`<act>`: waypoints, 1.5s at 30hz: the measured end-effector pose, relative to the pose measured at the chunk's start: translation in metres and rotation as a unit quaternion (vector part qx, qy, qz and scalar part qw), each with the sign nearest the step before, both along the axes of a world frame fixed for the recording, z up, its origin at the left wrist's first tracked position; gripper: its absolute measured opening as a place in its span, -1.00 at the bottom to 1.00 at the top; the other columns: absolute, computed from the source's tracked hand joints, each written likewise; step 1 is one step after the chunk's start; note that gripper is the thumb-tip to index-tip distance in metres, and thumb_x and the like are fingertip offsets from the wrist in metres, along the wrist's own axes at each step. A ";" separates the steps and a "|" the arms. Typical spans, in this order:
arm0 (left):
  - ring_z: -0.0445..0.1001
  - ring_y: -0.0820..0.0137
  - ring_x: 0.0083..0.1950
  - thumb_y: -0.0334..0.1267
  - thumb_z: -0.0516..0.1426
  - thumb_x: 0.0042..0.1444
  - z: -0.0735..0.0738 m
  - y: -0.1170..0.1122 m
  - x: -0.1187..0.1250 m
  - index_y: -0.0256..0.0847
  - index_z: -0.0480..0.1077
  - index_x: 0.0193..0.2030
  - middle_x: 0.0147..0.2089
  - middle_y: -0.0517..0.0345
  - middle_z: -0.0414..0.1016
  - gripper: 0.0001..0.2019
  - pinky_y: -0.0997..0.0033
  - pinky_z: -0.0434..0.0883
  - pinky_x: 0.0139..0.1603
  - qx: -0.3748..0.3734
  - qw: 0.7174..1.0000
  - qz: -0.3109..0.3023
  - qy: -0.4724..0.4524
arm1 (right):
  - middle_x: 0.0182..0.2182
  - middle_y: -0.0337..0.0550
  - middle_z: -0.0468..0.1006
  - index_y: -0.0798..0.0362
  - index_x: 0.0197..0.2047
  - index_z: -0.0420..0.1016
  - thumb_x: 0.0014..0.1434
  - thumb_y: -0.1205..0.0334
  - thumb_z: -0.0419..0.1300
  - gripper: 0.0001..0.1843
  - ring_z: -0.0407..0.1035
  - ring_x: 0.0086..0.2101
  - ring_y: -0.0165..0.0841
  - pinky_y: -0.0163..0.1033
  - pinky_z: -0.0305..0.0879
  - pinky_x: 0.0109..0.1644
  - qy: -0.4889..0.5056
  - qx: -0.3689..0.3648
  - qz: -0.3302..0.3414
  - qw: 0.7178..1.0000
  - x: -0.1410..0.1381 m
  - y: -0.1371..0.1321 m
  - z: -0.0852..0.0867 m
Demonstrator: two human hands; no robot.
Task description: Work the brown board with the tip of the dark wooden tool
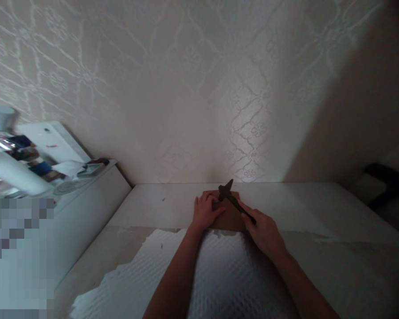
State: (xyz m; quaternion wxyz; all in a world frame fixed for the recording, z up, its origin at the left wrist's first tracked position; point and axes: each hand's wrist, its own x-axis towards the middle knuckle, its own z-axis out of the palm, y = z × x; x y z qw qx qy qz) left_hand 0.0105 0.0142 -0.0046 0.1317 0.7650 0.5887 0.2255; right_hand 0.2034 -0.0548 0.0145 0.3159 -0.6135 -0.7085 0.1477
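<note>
A brown flat board (231, 217) lies on the pale table (299, 208) close to the wall. My left hand (205, 212) rests on the board's left part, fingers curled against a small dark piece under the tool's head. My right hand (264, 230) is closed round the thin handle of a dark tool (231, 198). The tool's pointed, arrow-like head hangs over the board's far edge. The light is dim and fine detail is lost.
White textured paper (219, 274) covers the table's near part under my forearms. To the left stands a white cabinet (96, 195) with a white roll (15, 175), jars and cluttered small items. A patterned wall (199, 88) rises right behind the table. A dark object (390, 177) sits far right.
</note>
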 end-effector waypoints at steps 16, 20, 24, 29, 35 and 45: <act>0.14 0.23 0.29 -0.02 0.18 0.07 0.000 0.000 0.000 -0.07 0.33 -0.09 0.26 0.08 0.20 -0.69 -0.08 -0.08 0.31 -0.005 1.000 -0.001 -0.003 | -0.27 -0.09 0.55 -0.04 0.22 0.29 0.28 0.15 -0.10 -0.52 0.44 -0.28 -0.31 -0.22 0.30 -0.15 0.001 -0.004 -0.008 1.000 0.000 0.001 0.002; 0.14 0.23 0.29 -0.04 0.19 0.07 0.001 0.000 0.000 -0.07 0.33 -0.09 0.25 0.09 0.21 -0.69 -0.06 -0.07 0.31 -0.004 1.000 0.002 0.002 | -0.27 -0.10 0.56 -0.05 0.21 0.31 0.27 0.16 -0.09 -0.53 0.45 -0.29 -0.31 -0.24 0.31 -0.17 0.002 -0.008 -0.001 1.000 0.000 0.001 0.000; 0.14 0.23 0.29 -0.04 0.18 0.08 0.003 -0.001 0.000 -0.07 0.33 -0.09 0.25 0.10 0.21 -0.70 -0.05 -0.06 0.31 -0.006 1.000 0.002 0.001 | -0.26 -0.10 0.57 -0.07 0.20 0.32 0.27 0.16 -0.08 -0.53 0.46 -0.28 -0.30 -0.23 0.32 -0.16 0.001 0.000 -0.009 1.000 0.002 0.003 -0.002; 0.15 0.24 0.29 -0.02 0.18 0.08 0.004 -0.002 0.000 -0.08 0.30 -0.10 0.23 0.08 0.23 -0.69 -0.04 -0.07 0.31 -0.007 1.000 0.001 -0.003 | -0.21 -0.08 0.59 -0.06 0.23 0.28 0.27 0.15 -0.11 -0.51 0.48 -0.25 -0.25 -0.21 0.33 -0.18 -0.015 -0.011 -0.067 0.998 0.012 0.009 -0.002; 0.16 0.25 0.28 -0.04 0.17 0.09 0.004 -0.002 0.000 -0.10 0.28 -0.05 0.22 0.06 0.24 -0.66 -0.02 -0.06 0.30 -0.007 1.000 -0.003 0.000 | -0.16 -0.04 0.59 -0.03 0.21 0.32 0.26 0.15 -0.09 -0.51 0.49 -0.24 -0.20 -0.17 0.34 -0.20 -0.028 -0.013 -0.136 0.990 0.028 0.014 -0.006; 0.16 0.24 0.29 -0.03 0.17 0.09 0.000 0.002 -0.003 -0.08 0.29 -0.05 0.25 0.07 0.22 -0.66 -0.05 -0.08 0.30 0.000 1.000 -0.009 -0.005 | -0.30 -0.01 0.59 0.05 0.06 0.45 0.14 0.21 0.03 -0.57 0.48 -0.34 -0.21 -0.22 0.27 -0.31 -0.079 -0.067 -0.202 0.974 0.029 0.013 -0.006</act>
